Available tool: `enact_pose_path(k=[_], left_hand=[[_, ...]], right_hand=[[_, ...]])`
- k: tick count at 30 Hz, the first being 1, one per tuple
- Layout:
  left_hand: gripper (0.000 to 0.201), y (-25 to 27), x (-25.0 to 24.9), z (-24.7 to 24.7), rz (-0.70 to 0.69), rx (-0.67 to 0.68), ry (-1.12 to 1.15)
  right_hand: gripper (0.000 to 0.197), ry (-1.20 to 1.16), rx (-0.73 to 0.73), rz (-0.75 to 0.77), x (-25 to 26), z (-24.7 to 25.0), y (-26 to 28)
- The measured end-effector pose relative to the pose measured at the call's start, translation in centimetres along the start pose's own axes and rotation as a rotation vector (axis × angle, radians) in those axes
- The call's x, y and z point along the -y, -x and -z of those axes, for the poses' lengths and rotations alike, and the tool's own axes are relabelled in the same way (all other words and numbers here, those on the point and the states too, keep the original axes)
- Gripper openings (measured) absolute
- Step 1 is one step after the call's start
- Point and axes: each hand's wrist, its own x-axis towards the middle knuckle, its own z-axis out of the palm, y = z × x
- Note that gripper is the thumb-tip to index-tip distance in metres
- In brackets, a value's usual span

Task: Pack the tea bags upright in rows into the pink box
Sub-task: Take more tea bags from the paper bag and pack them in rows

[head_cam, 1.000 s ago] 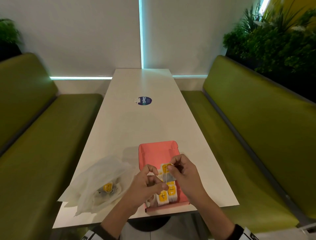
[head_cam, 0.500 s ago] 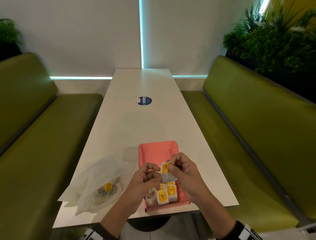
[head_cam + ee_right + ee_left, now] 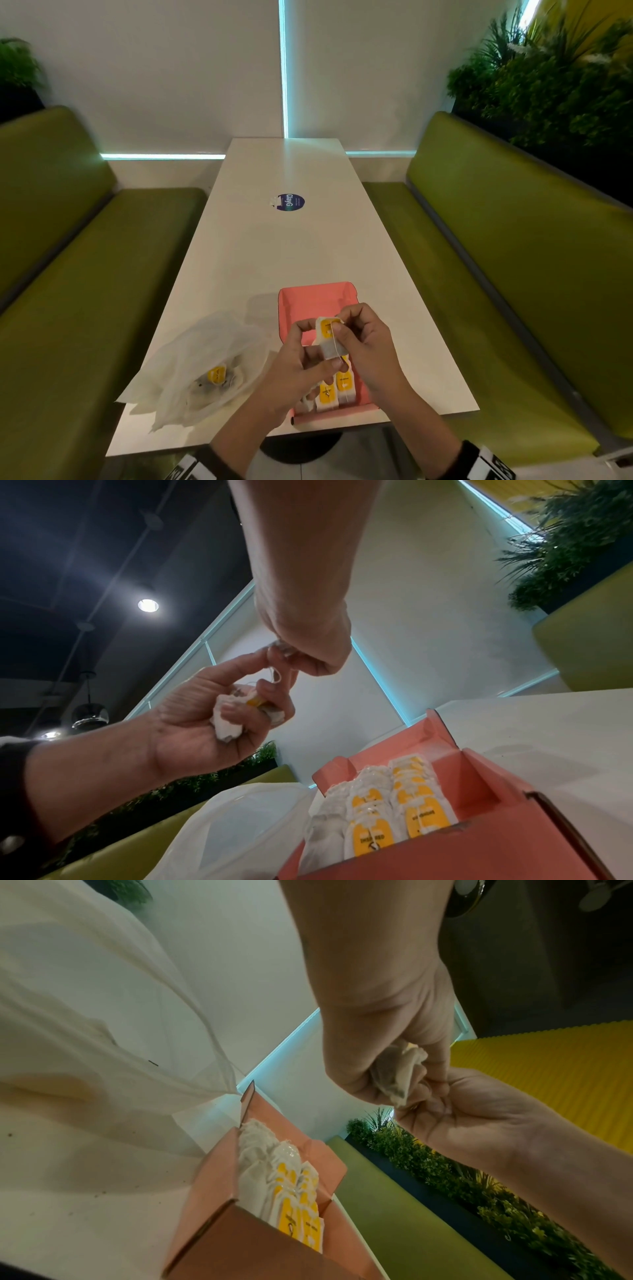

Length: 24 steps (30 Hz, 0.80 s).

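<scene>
Tea bag point(image 3: 328, 337): being pinched above the pink box point(image 3: 310, 298) by both hands.
Left hand point(image 3: 294, 368): curled on it.
Right hand point(image 3: 363, 341): gripping its top.
Box: sitting on the tabletop point(image 3: 284, 253), rows partly filled.

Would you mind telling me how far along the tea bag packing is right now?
Done: rows of tea bags stand in the near end of the pink box. In hand: both the left hand and right hand hold one tea bag above it. Left: the far end is bare, and the plastic bag holds more.
</scene>
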Motion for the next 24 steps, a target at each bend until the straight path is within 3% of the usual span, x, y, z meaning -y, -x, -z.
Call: enact_pose_path(k=[5, 10, 16, 21, 24], left_hand=[[0.050, -0.1, 0.1, -0.4, -0.048, -0.077, -0.076], [0.034, 0.0, 0.8, 0.3, -0.067, -0.114, -0.145], [0.043, 0.1, 0.7, 1.1, -0.083, -0.076, -0.152], [0.015, -0.6, 1.3, 0.9, -0.141, -0.146, -0.266], [0.012, -0.9, 1.7, 0.9, -0.144, -0.174, -0.295]], right_hand=[[0.014, 0.033, -0.016, 0.019, 0.1, -0.2, 0.2], [0.013, 0.058, 0.003, 0.047, 0.2, 0.4, 0.1], [0.021, 0.179, 0.052, 0.068, 0.5, 1.1, -0.1], [0.015, 0.217, 0.123, 0.049, 0.7, 1.1, -0.1], [0.016, 0.202, 0.127, 0.032, 0.7, 1.3, -0.1]])
